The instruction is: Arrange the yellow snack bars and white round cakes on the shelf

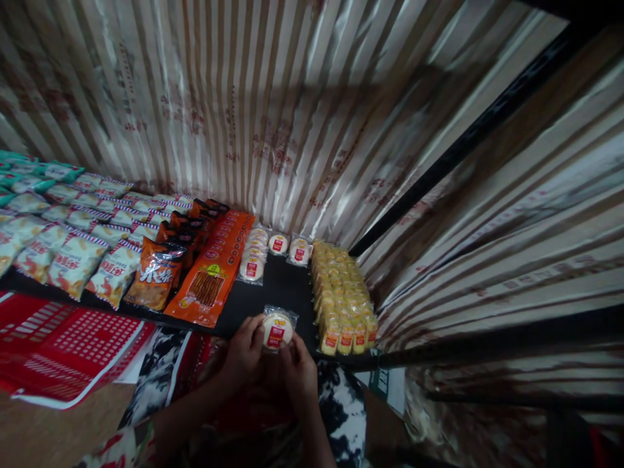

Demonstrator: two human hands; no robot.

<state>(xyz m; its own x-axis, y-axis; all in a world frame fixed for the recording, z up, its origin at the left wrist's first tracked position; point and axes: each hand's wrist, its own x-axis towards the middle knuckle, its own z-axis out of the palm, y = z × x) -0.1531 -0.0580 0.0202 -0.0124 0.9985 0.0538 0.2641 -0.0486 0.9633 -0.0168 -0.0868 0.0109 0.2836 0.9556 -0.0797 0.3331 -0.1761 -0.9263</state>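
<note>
Both hands hold one round cake (277, 328) at the front edge of the dark shelf (283, 286). The left hand (244, 354) pinches its left side and the right hand (298, 370) pinches its right. The cake is pale and flat, wrapped in clear plastic, with a red and yellow label on top.

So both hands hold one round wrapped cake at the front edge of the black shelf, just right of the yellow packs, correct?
Not quite. In the head view, the round wrapped cake, held by left hand and right hand, lies left of the yellow packs, at the black shelf's front edge.
</note>
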